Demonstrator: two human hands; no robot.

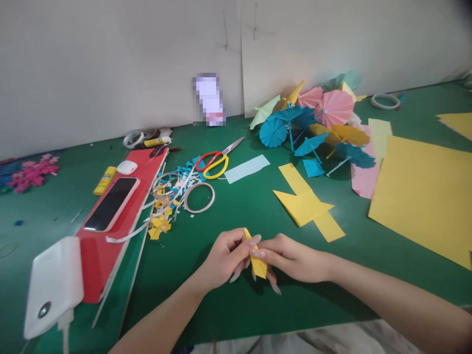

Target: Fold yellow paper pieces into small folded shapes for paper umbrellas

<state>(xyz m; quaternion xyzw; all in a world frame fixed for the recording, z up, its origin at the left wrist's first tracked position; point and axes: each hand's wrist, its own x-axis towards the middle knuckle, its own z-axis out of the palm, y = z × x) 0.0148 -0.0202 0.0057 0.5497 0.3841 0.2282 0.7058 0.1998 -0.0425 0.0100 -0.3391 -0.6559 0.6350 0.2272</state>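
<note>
Between my two hands, near the front edge of the green table, is a small folded piece of yellow paper (259,265). My left hand (230,253) pinches it from the left, thumb on top. From the right, the thumb and fingers of my right hand (285,255) press on its middle. Beyond my hands to the right lie yellow paper strips and folded pieces (300,204). Red-and-yellow-handled scissors (217,162) rest farther back, beside a pale blue paper strip (247,168).
Paper umbrellas (306,118) cluster at the back right, near large yellow sheets (424,196). Left of my hands are a tape roll (199,197), paper scraps (160,221), a red board (90,275), a phone (112,204) and a white power bank (55,285).
</note>
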